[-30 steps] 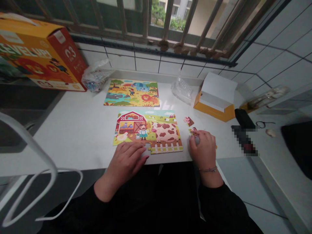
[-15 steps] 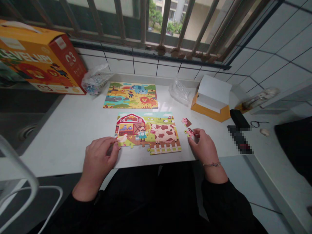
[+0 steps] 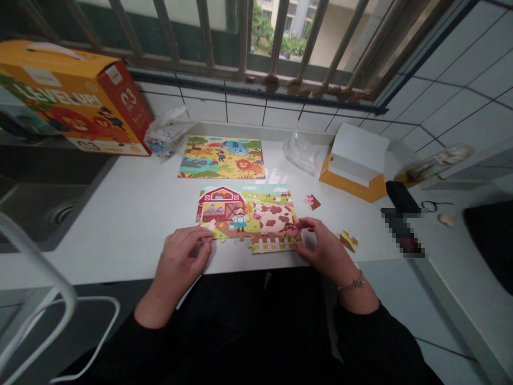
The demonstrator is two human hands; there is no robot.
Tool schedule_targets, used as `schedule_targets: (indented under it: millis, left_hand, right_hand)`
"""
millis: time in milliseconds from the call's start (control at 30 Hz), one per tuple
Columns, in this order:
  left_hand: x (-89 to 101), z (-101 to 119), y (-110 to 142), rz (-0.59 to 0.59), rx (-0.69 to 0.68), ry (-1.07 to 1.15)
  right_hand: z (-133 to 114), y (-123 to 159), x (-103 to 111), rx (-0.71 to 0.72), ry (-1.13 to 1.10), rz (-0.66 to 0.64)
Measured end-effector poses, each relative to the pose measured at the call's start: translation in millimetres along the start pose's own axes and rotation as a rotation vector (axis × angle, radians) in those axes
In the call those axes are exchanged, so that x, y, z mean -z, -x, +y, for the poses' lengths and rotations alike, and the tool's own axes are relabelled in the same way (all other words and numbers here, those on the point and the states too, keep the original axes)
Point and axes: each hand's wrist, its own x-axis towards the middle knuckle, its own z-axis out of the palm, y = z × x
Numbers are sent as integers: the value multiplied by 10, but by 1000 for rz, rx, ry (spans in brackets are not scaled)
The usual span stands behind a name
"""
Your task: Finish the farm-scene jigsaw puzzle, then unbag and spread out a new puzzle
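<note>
The farm puzzle (image 3: 240,218) is lying on the white counter (image 3: 132,214), its lower left edge showing tabs; the right hand (image 3: 325,248) is pinching a pink piece (image 3: 292,232) above the lower right (having just brought it from beside the puzzle), so fewer pieces are waiting loose; the left hand (image 3: 182,252) is resting curled fingertips at the lower left (from where I am standing, I cannot tell whether they are gripping); a pig piece (image 3: 311,201) and a yellow-green piece (image 3: 348,241) are lying rightward; the animal puzzle (image 3: 222,158) is lying behind.

Free counter (image 3: 106,230) beside left hand (image 3: 183,250)
</note>
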Motion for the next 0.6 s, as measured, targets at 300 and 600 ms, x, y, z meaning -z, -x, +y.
schedule_targets:
  millis: [300,600]
  left_hand:
    - [-130,709,67,-493,418,847]
    - [-358,699,254,-182,797,1155]
  right_hand:
    - [-920,42,-271,440,-204,-230]
    - [-1018,169,-520,-14,-329,-86]
